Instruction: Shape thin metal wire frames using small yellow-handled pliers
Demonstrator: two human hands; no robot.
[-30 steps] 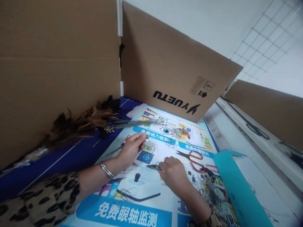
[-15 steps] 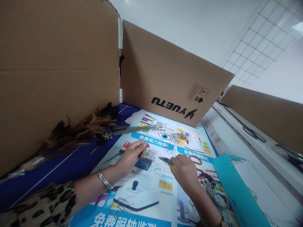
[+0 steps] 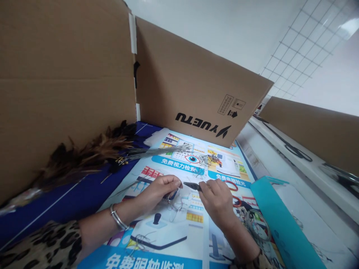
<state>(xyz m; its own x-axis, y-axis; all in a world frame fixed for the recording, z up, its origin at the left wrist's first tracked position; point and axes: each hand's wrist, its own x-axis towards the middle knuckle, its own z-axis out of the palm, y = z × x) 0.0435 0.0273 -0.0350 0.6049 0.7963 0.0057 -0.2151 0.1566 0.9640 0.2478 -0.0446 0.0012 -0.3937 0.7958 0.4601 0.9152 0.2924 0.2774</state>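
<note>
My left hand (image 3: 157, 192) is closed in a pinch on a piece of thin wire (image 3: 177, 204), whose fine loops hang below the fingertips. My right hand (image 3: 218, 203) is wrapped around a pair of pliers (image 3: 192, 185). The dark jaws point left and reach close to my left fingertips; whether they grip the wire is too small to tell. Both hands are above a printed poster (image 3: 193, 235). Just right of my right hand lie the red handles of a pair of scissors (image 3: 237, 201).
Behind stands a cardboard panel (image 3: 193, 82). A bundle of straight wires (image 3: 157, 151), brown feathers (image 3: 84, 155) and small wire pieces (image 3: 141, 241) lie about. On the right are a wire coil (image 3: 265, 229) and a teal box (image 3: 288, 220).
The pliers have moved left towards my left fingertips. My left hand has turned slightly, and the wire loops now hang lower beneath it. The whole view has shifted a little.
</note>
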